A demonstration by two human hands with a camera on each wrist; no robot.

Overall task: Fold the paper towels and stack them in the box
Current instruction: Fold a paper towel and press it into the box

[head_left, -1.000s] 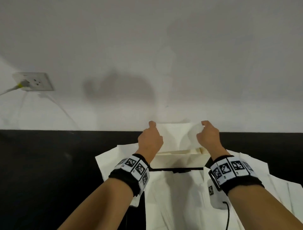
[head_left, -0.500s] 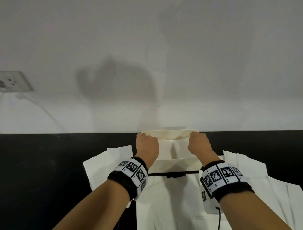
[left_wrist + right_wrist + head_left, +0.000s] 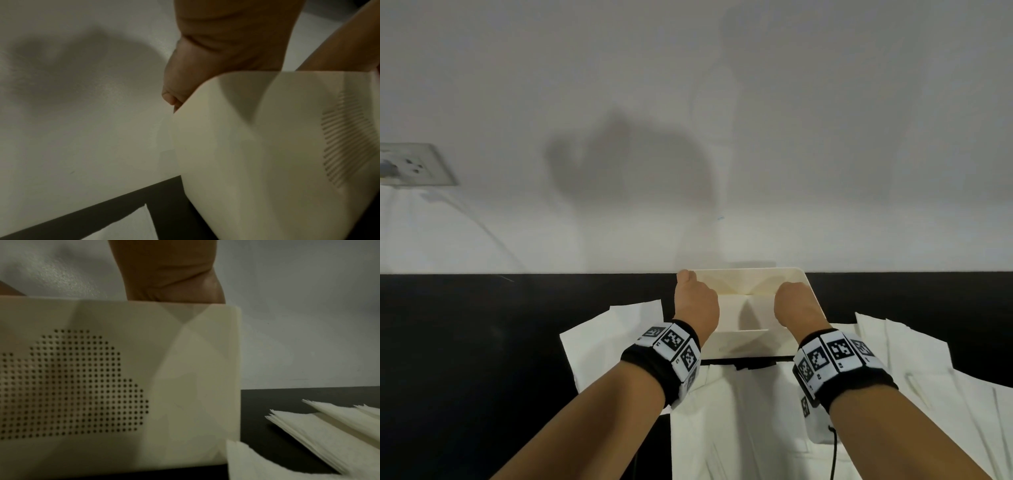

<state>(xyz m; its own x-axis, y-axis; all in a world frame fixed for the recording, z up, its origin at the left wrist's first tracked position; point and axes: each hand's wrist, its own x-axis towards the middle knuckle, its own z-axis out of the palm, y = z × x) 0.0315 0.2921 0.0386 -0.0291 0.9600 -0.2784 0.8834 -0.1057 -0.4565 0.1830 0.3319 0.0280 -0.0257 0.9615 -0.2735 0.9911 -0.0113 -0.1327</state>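
Observation:
A cream plastic box stands on the black table against the white wall. A folded white paper towel lies inside it. My left hand reaches down into the box at the towel's left end, and my right hand at its right end. The box walls hide the fingers of both. In the left wrist view the left hand has its thumb outside the box wall. In the right wrist view the right hand drops behind the perforated box wall.
Unfolded paper towels lie around the box: one sheet on the left, a spread in front, a pile on the right, also in the right wrist view. A wall socket is far left. The black table runs leftward.
Both hands held the folded towel up above the box a second ago. They have lowered it into the box and now sit deeper between its walls.

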